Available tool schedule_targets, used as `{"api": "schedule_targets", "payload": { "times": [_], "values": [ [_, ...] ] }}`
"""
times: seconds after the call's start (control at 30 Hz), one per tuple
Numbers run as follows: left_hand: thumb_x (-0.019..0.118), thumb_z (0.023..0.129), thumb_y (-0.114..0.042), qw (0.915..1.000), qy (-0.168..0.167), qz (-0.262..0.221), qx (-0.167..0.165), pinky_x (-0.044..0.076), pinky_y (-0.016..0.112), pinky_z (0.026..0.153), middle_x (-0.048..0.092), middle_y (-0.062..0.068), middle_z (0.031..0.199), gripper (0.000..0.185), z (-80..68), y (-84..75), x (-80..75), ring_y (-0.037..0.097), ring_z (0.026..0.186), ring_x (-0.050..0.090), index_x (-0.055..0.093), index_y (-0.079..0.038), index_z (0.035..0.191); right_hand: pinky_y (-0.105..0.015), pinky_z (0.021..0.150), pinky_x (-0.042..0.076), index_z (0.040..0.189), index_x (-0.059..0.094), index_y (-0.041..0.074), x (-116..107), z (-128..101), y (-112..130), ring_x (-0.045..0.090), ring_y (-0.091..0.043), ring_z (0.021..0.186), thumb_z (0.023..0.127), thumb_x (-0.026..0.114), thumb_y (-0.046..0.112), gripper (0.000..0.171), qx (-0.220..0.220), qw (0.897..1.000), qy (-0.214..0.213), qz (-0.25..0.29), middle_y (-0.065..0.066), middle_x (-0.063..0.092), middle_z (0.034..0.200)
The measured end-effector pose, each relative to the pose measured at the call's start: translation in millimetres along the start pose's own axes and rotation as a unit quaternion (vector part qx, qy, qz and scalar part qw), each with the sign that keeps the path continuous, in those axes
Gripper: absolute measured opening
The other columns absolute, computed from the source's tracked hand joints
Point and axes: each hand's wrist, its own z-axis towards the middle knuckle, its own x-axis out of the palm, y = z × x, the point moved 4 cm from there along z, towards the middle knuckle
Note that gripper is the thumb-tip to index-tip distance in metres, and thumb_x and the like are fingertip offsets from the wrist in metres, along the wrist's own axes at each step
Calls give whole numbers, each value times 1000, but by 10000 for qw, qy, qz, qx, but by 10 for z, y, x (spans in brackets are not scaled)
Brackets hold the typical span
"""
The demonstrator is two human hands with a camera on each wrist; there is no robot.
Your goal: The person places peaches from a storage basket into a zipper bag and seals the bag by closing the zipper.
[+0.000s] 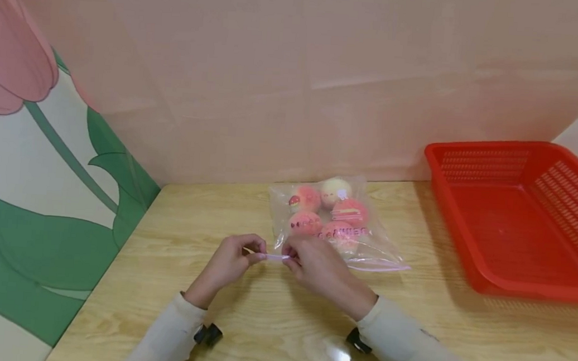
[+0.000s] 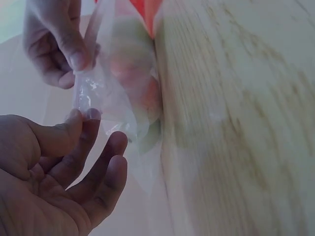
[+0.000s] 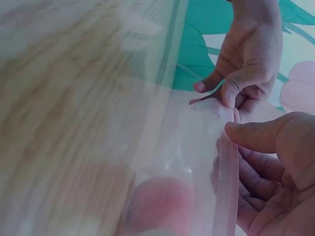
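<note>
A clear zip bag (image 1: 279, 202) lies on the wooden table, its pinkish zip edge toward me. Inside are several round pink and cream balls (image 1: 349, 211), some with printed letters on or over them; what they are made of I cannot tell. My left hand (image 1: 235, 259) pinches the left end of the zip edge between thumb and index finger, the other fingers loosely bent. Close to its right, my right hand (image 1: 315, 263) pinches the same edge with thumb and fingers. In the right wrist view the zip strip (image 3: 226, 172) runs under the right thumb, slightly lifted.
A red plastic basket (image 1: 484, 267) with perforated sides stands on the right of the table (image 1: 175, 228). Behind the bag rises a pinkish cloth backdrop (image 1: 255, 88). A tulip-patterned panel (image 1: 63, 243) borders the left side.
</note>
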Motion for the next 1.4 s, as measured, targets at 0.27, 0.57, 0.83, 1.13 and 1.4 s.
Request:
{"api": "schedule_targets", "payload": {
  "times": [0.27, 0.57, 0.83, 1.13, 1.4],
  "values": [
    [72, 90, -9, 9983, 189, 279, 468, 58, 34, 80, 73, -2, 91, 6, -18, -79, 16, 13, 88, 67, 71, -14, 90, -26, 73, 56, 92, 72, 16, -24, -33, -41, 65, -8, 78, 85, 78, 13, 9, -374, 9993, -74, 36, 7, 71, 85],
    [78, 84, -12, 9943, -115, 433, 970, 60, 40, 81, 74, -3, 88, 5, -62, -166, 79, 12, 84, 68, 74, -14, 87, -26, 73, 57, 92, 72, 17, -18, -16, -10, 66, -9, 81, 84, 79, 15, 10, -779, 9968, -162, -96, 6, 71, 88],
    [79, 82, -10, 9981, -199, -161, 561, 60, 35, 79, 73, -3, 87, 7, -59, -151, 129, 10, 82, 67, 76, -16, 85, -23, 70, 56, 88, 71, 18, -21, -21, -4, 65, -8, 78, 83, 81, 15, 11, -828, 9962, -252, -111, 7, 70, 84],
    [80, 81, -8, 9982, -331, -202, 467, 58, 23, 70, 74, -2, 85, 8, -79, -161, 144, 10, 81, 68, 77, -15, 82, -23, 70, 55, 87, 71, 19, -32, -37, -30, 63, -6, 77, 82, 81, 16, 11, -667, 9976, -168, -45, 8, 69, 83],
    [81, 79, -8, 9959, -624, 184, 626, 52, 19, 64, 71, -5, 80, 9, -100, -206, 107, 8, 77, 65, 77, -17, 79, -22, 67, 53, 85, 68, 20, -56, -37, -34, 61, -4, 73, 85, 79, 19, 10, -572, 9983, -55, 23, 10, 68, 80]
  ]
}}
